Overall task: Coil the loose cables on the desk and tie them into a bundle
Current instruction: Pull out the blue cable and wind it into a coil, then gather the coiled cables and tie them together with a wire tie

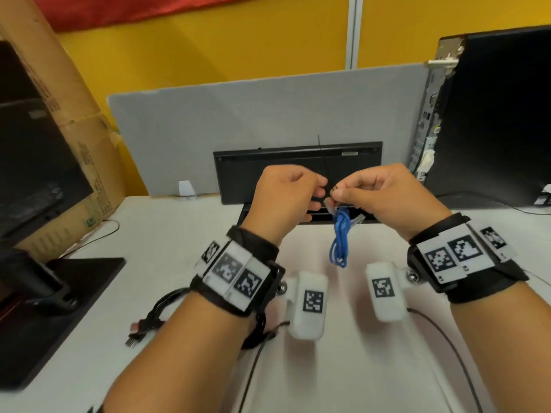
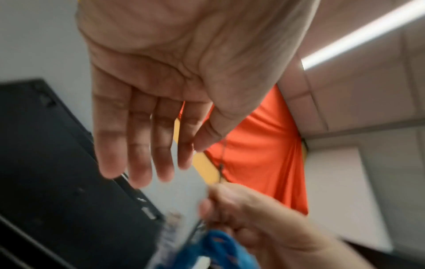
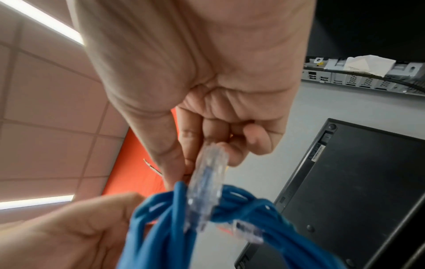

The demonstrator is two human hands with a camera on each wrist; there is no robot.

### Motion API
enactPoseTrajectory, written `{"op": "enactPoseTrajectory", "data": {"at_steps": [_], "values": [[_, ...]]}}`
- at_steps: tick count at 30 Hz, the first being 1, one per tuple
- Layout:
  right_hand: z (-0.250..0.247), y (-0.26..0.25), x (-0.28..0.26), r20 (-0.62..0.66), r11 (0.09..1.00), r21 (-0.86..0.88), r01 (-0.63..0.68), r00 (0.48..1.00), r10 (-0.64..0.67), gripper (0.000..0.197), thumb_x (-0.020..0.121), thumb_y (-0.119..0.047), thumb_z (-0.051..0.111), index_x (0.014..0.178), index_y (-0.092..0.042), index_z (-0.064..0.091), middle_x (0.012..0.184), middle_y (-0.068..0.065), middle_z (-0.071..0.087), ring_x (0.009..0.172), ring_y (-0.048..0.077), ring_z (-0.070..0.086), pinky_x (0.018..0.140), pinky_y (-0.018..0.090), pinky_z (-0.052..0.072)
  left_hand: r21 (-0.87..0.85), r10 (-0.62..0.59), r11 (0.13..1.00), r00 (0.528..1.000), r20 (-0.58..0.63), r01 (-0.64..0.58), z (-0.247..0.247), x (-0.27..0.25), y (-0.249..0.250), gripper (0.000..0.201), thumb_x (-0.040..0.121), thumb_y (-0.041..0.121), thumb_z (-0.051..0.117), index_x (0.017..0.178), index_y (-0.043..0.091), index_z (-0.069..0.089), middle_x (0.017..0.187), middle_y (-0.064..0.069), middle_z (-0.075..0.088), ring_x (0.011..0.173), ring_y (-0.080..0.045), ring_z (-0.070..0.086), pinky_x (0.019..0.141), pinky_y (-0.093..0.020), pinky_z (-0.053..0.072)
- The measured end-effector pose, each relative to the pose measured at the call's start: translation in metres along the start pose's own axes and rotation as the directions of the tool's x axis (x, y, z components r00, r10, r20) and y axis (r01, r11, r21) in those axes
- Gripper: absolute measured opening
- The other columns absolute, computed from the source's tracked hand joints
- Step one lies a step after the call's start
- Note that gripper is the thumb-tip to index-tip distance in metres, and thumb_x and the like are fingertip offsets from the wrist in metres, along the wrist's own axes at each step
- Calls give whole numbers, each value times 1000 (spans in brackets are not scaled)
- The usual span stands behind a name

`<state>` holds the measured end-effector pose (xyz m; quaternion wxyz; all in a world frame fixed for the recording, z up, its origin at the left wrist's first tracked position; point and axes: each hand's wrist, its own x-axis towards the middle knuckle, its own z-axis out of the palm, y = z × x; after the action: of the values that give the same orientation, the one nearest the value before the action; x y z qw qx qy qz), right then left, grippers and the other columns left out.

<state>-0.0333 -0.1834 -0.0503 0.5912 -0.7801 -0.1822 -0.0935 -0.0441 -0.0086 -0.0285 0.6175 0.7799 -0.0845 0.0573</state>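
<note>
A coiled blue network cable point(image 1: 339, 242) hangs in the air above the white desk point(image 1: 343, 368), between my two raised hands. My right hand point(image 1: 337, 193) pinches the top of the coil, where a thin black cable tie point(image 1: 323, 162) sticks upward. In the right wrist view, a clear plug point(image 3: 207, 182) lies against the blue loops point(image 3: 241, 214) just under my right hand's point(image 3: 184, 171) thumb and forefinger. My left hand point(image 1: 320, 186) holds the tie's tail. In the blurred left wrist view, its point(image 2: 195, 147) thumb meets the forefinger at the tie point(image 2: 221, 163); the other fingers are straight.
A second bundle of black cables point(image 1: 161, 308) with USB plugs lies on the desk under my left forearm. A black keyboard point(image 1: 298, 171) leans on the grey divider point(image 1: 268, 114). A computer tower point(image 1: 492, 114) stands right; a monitor point(image 1: 35, 162) and cardboard box point(image 1: 74, 114) stand left.
</note>
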Motion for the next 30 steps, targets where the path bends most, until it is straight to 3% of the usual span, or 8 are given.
{"op": "enactPoseTrajectory", "data": {"at_steps": [5,10,13,16,19,22,26,30], "values": [[5,-7,-3,115,994,-100,43,993,-31,5,81,-12,74,77,-11,76,75,4,76,71,11,71,67,15,53,423,-104,904,991,87,58,-31,-1,3,17,90,18,61,86,7,73,79,-8,74,72,-25,72,66,-36,60],[18,-14,-11,234,963,-254,86,972,-25,12,81,-14,74,70,-17,77,76,-5,75,78,5,70,75,18,51,805,-354,592,908,224,32,-63,-18,-11,21,91,21,64,90,2,71,84,-9,74,73,-22,72,70,-35,62],[27,-18,-20,282,939,-330,93,959,4,15,81,-14,72,67,-19,76,76,-9,75,79,5,69,80,27,50,883,-474,468,836,277,-27,-64,-33,-24,23,90,25,67,86,3,72,79,-7,74,67,-19,67,72,-34,60],[30,-22,-30,274,923,-378,77,961,32,18,81,-15,71,64,-20,75,76,-12,74,78,12,69,79,37,54,921,-546,373,776,317,-114,-51,-48,-35,33,81,38,74,65,10,69,58,0,68,53,-17,61,60,-29,55],[29,-26,-42,235,901,-433,30,969,80,17,80,-18,70,64,-20,75,76,-11,74,82,31,68,78,45,55,951,-548,165,777,308,-261,-34,-58,-44,47,65,59,80,61,15,62,53,5,63,48,-13,57,51,-22,46],[27,-30,-53,183,888,-461,-5,978,100,18,80,-19,71,62,-21,74,72,-8,73,77,35,65,63,35,52,941,-551,18,782,292,-338,-27,-60,-45,47,63,55,83,76,16,62,66,4,61,56,-12,55,51,-21,41],[26,-33,-64,196,874,-485,-8,974,118,20,80,-15,70,60,-19,74,72,-11,72,48,6,51,45,14,38,950,-565,36,778,275,-309,-28,-57,-40,34,74,41,79,74,14,57,68,3,56,59,-14,53,56,-25,44],[26,-35,-70,166,866,-498,-42,976,142,20,80,-18,71,61,-22,75,73,-13,72,57,4,58,48,12,40,969,-485,179,842,237,-170,-43,-52,-29,32,86,32,64,63,12,54,61,1,55,53,-15,51,57,-26,45]]}}
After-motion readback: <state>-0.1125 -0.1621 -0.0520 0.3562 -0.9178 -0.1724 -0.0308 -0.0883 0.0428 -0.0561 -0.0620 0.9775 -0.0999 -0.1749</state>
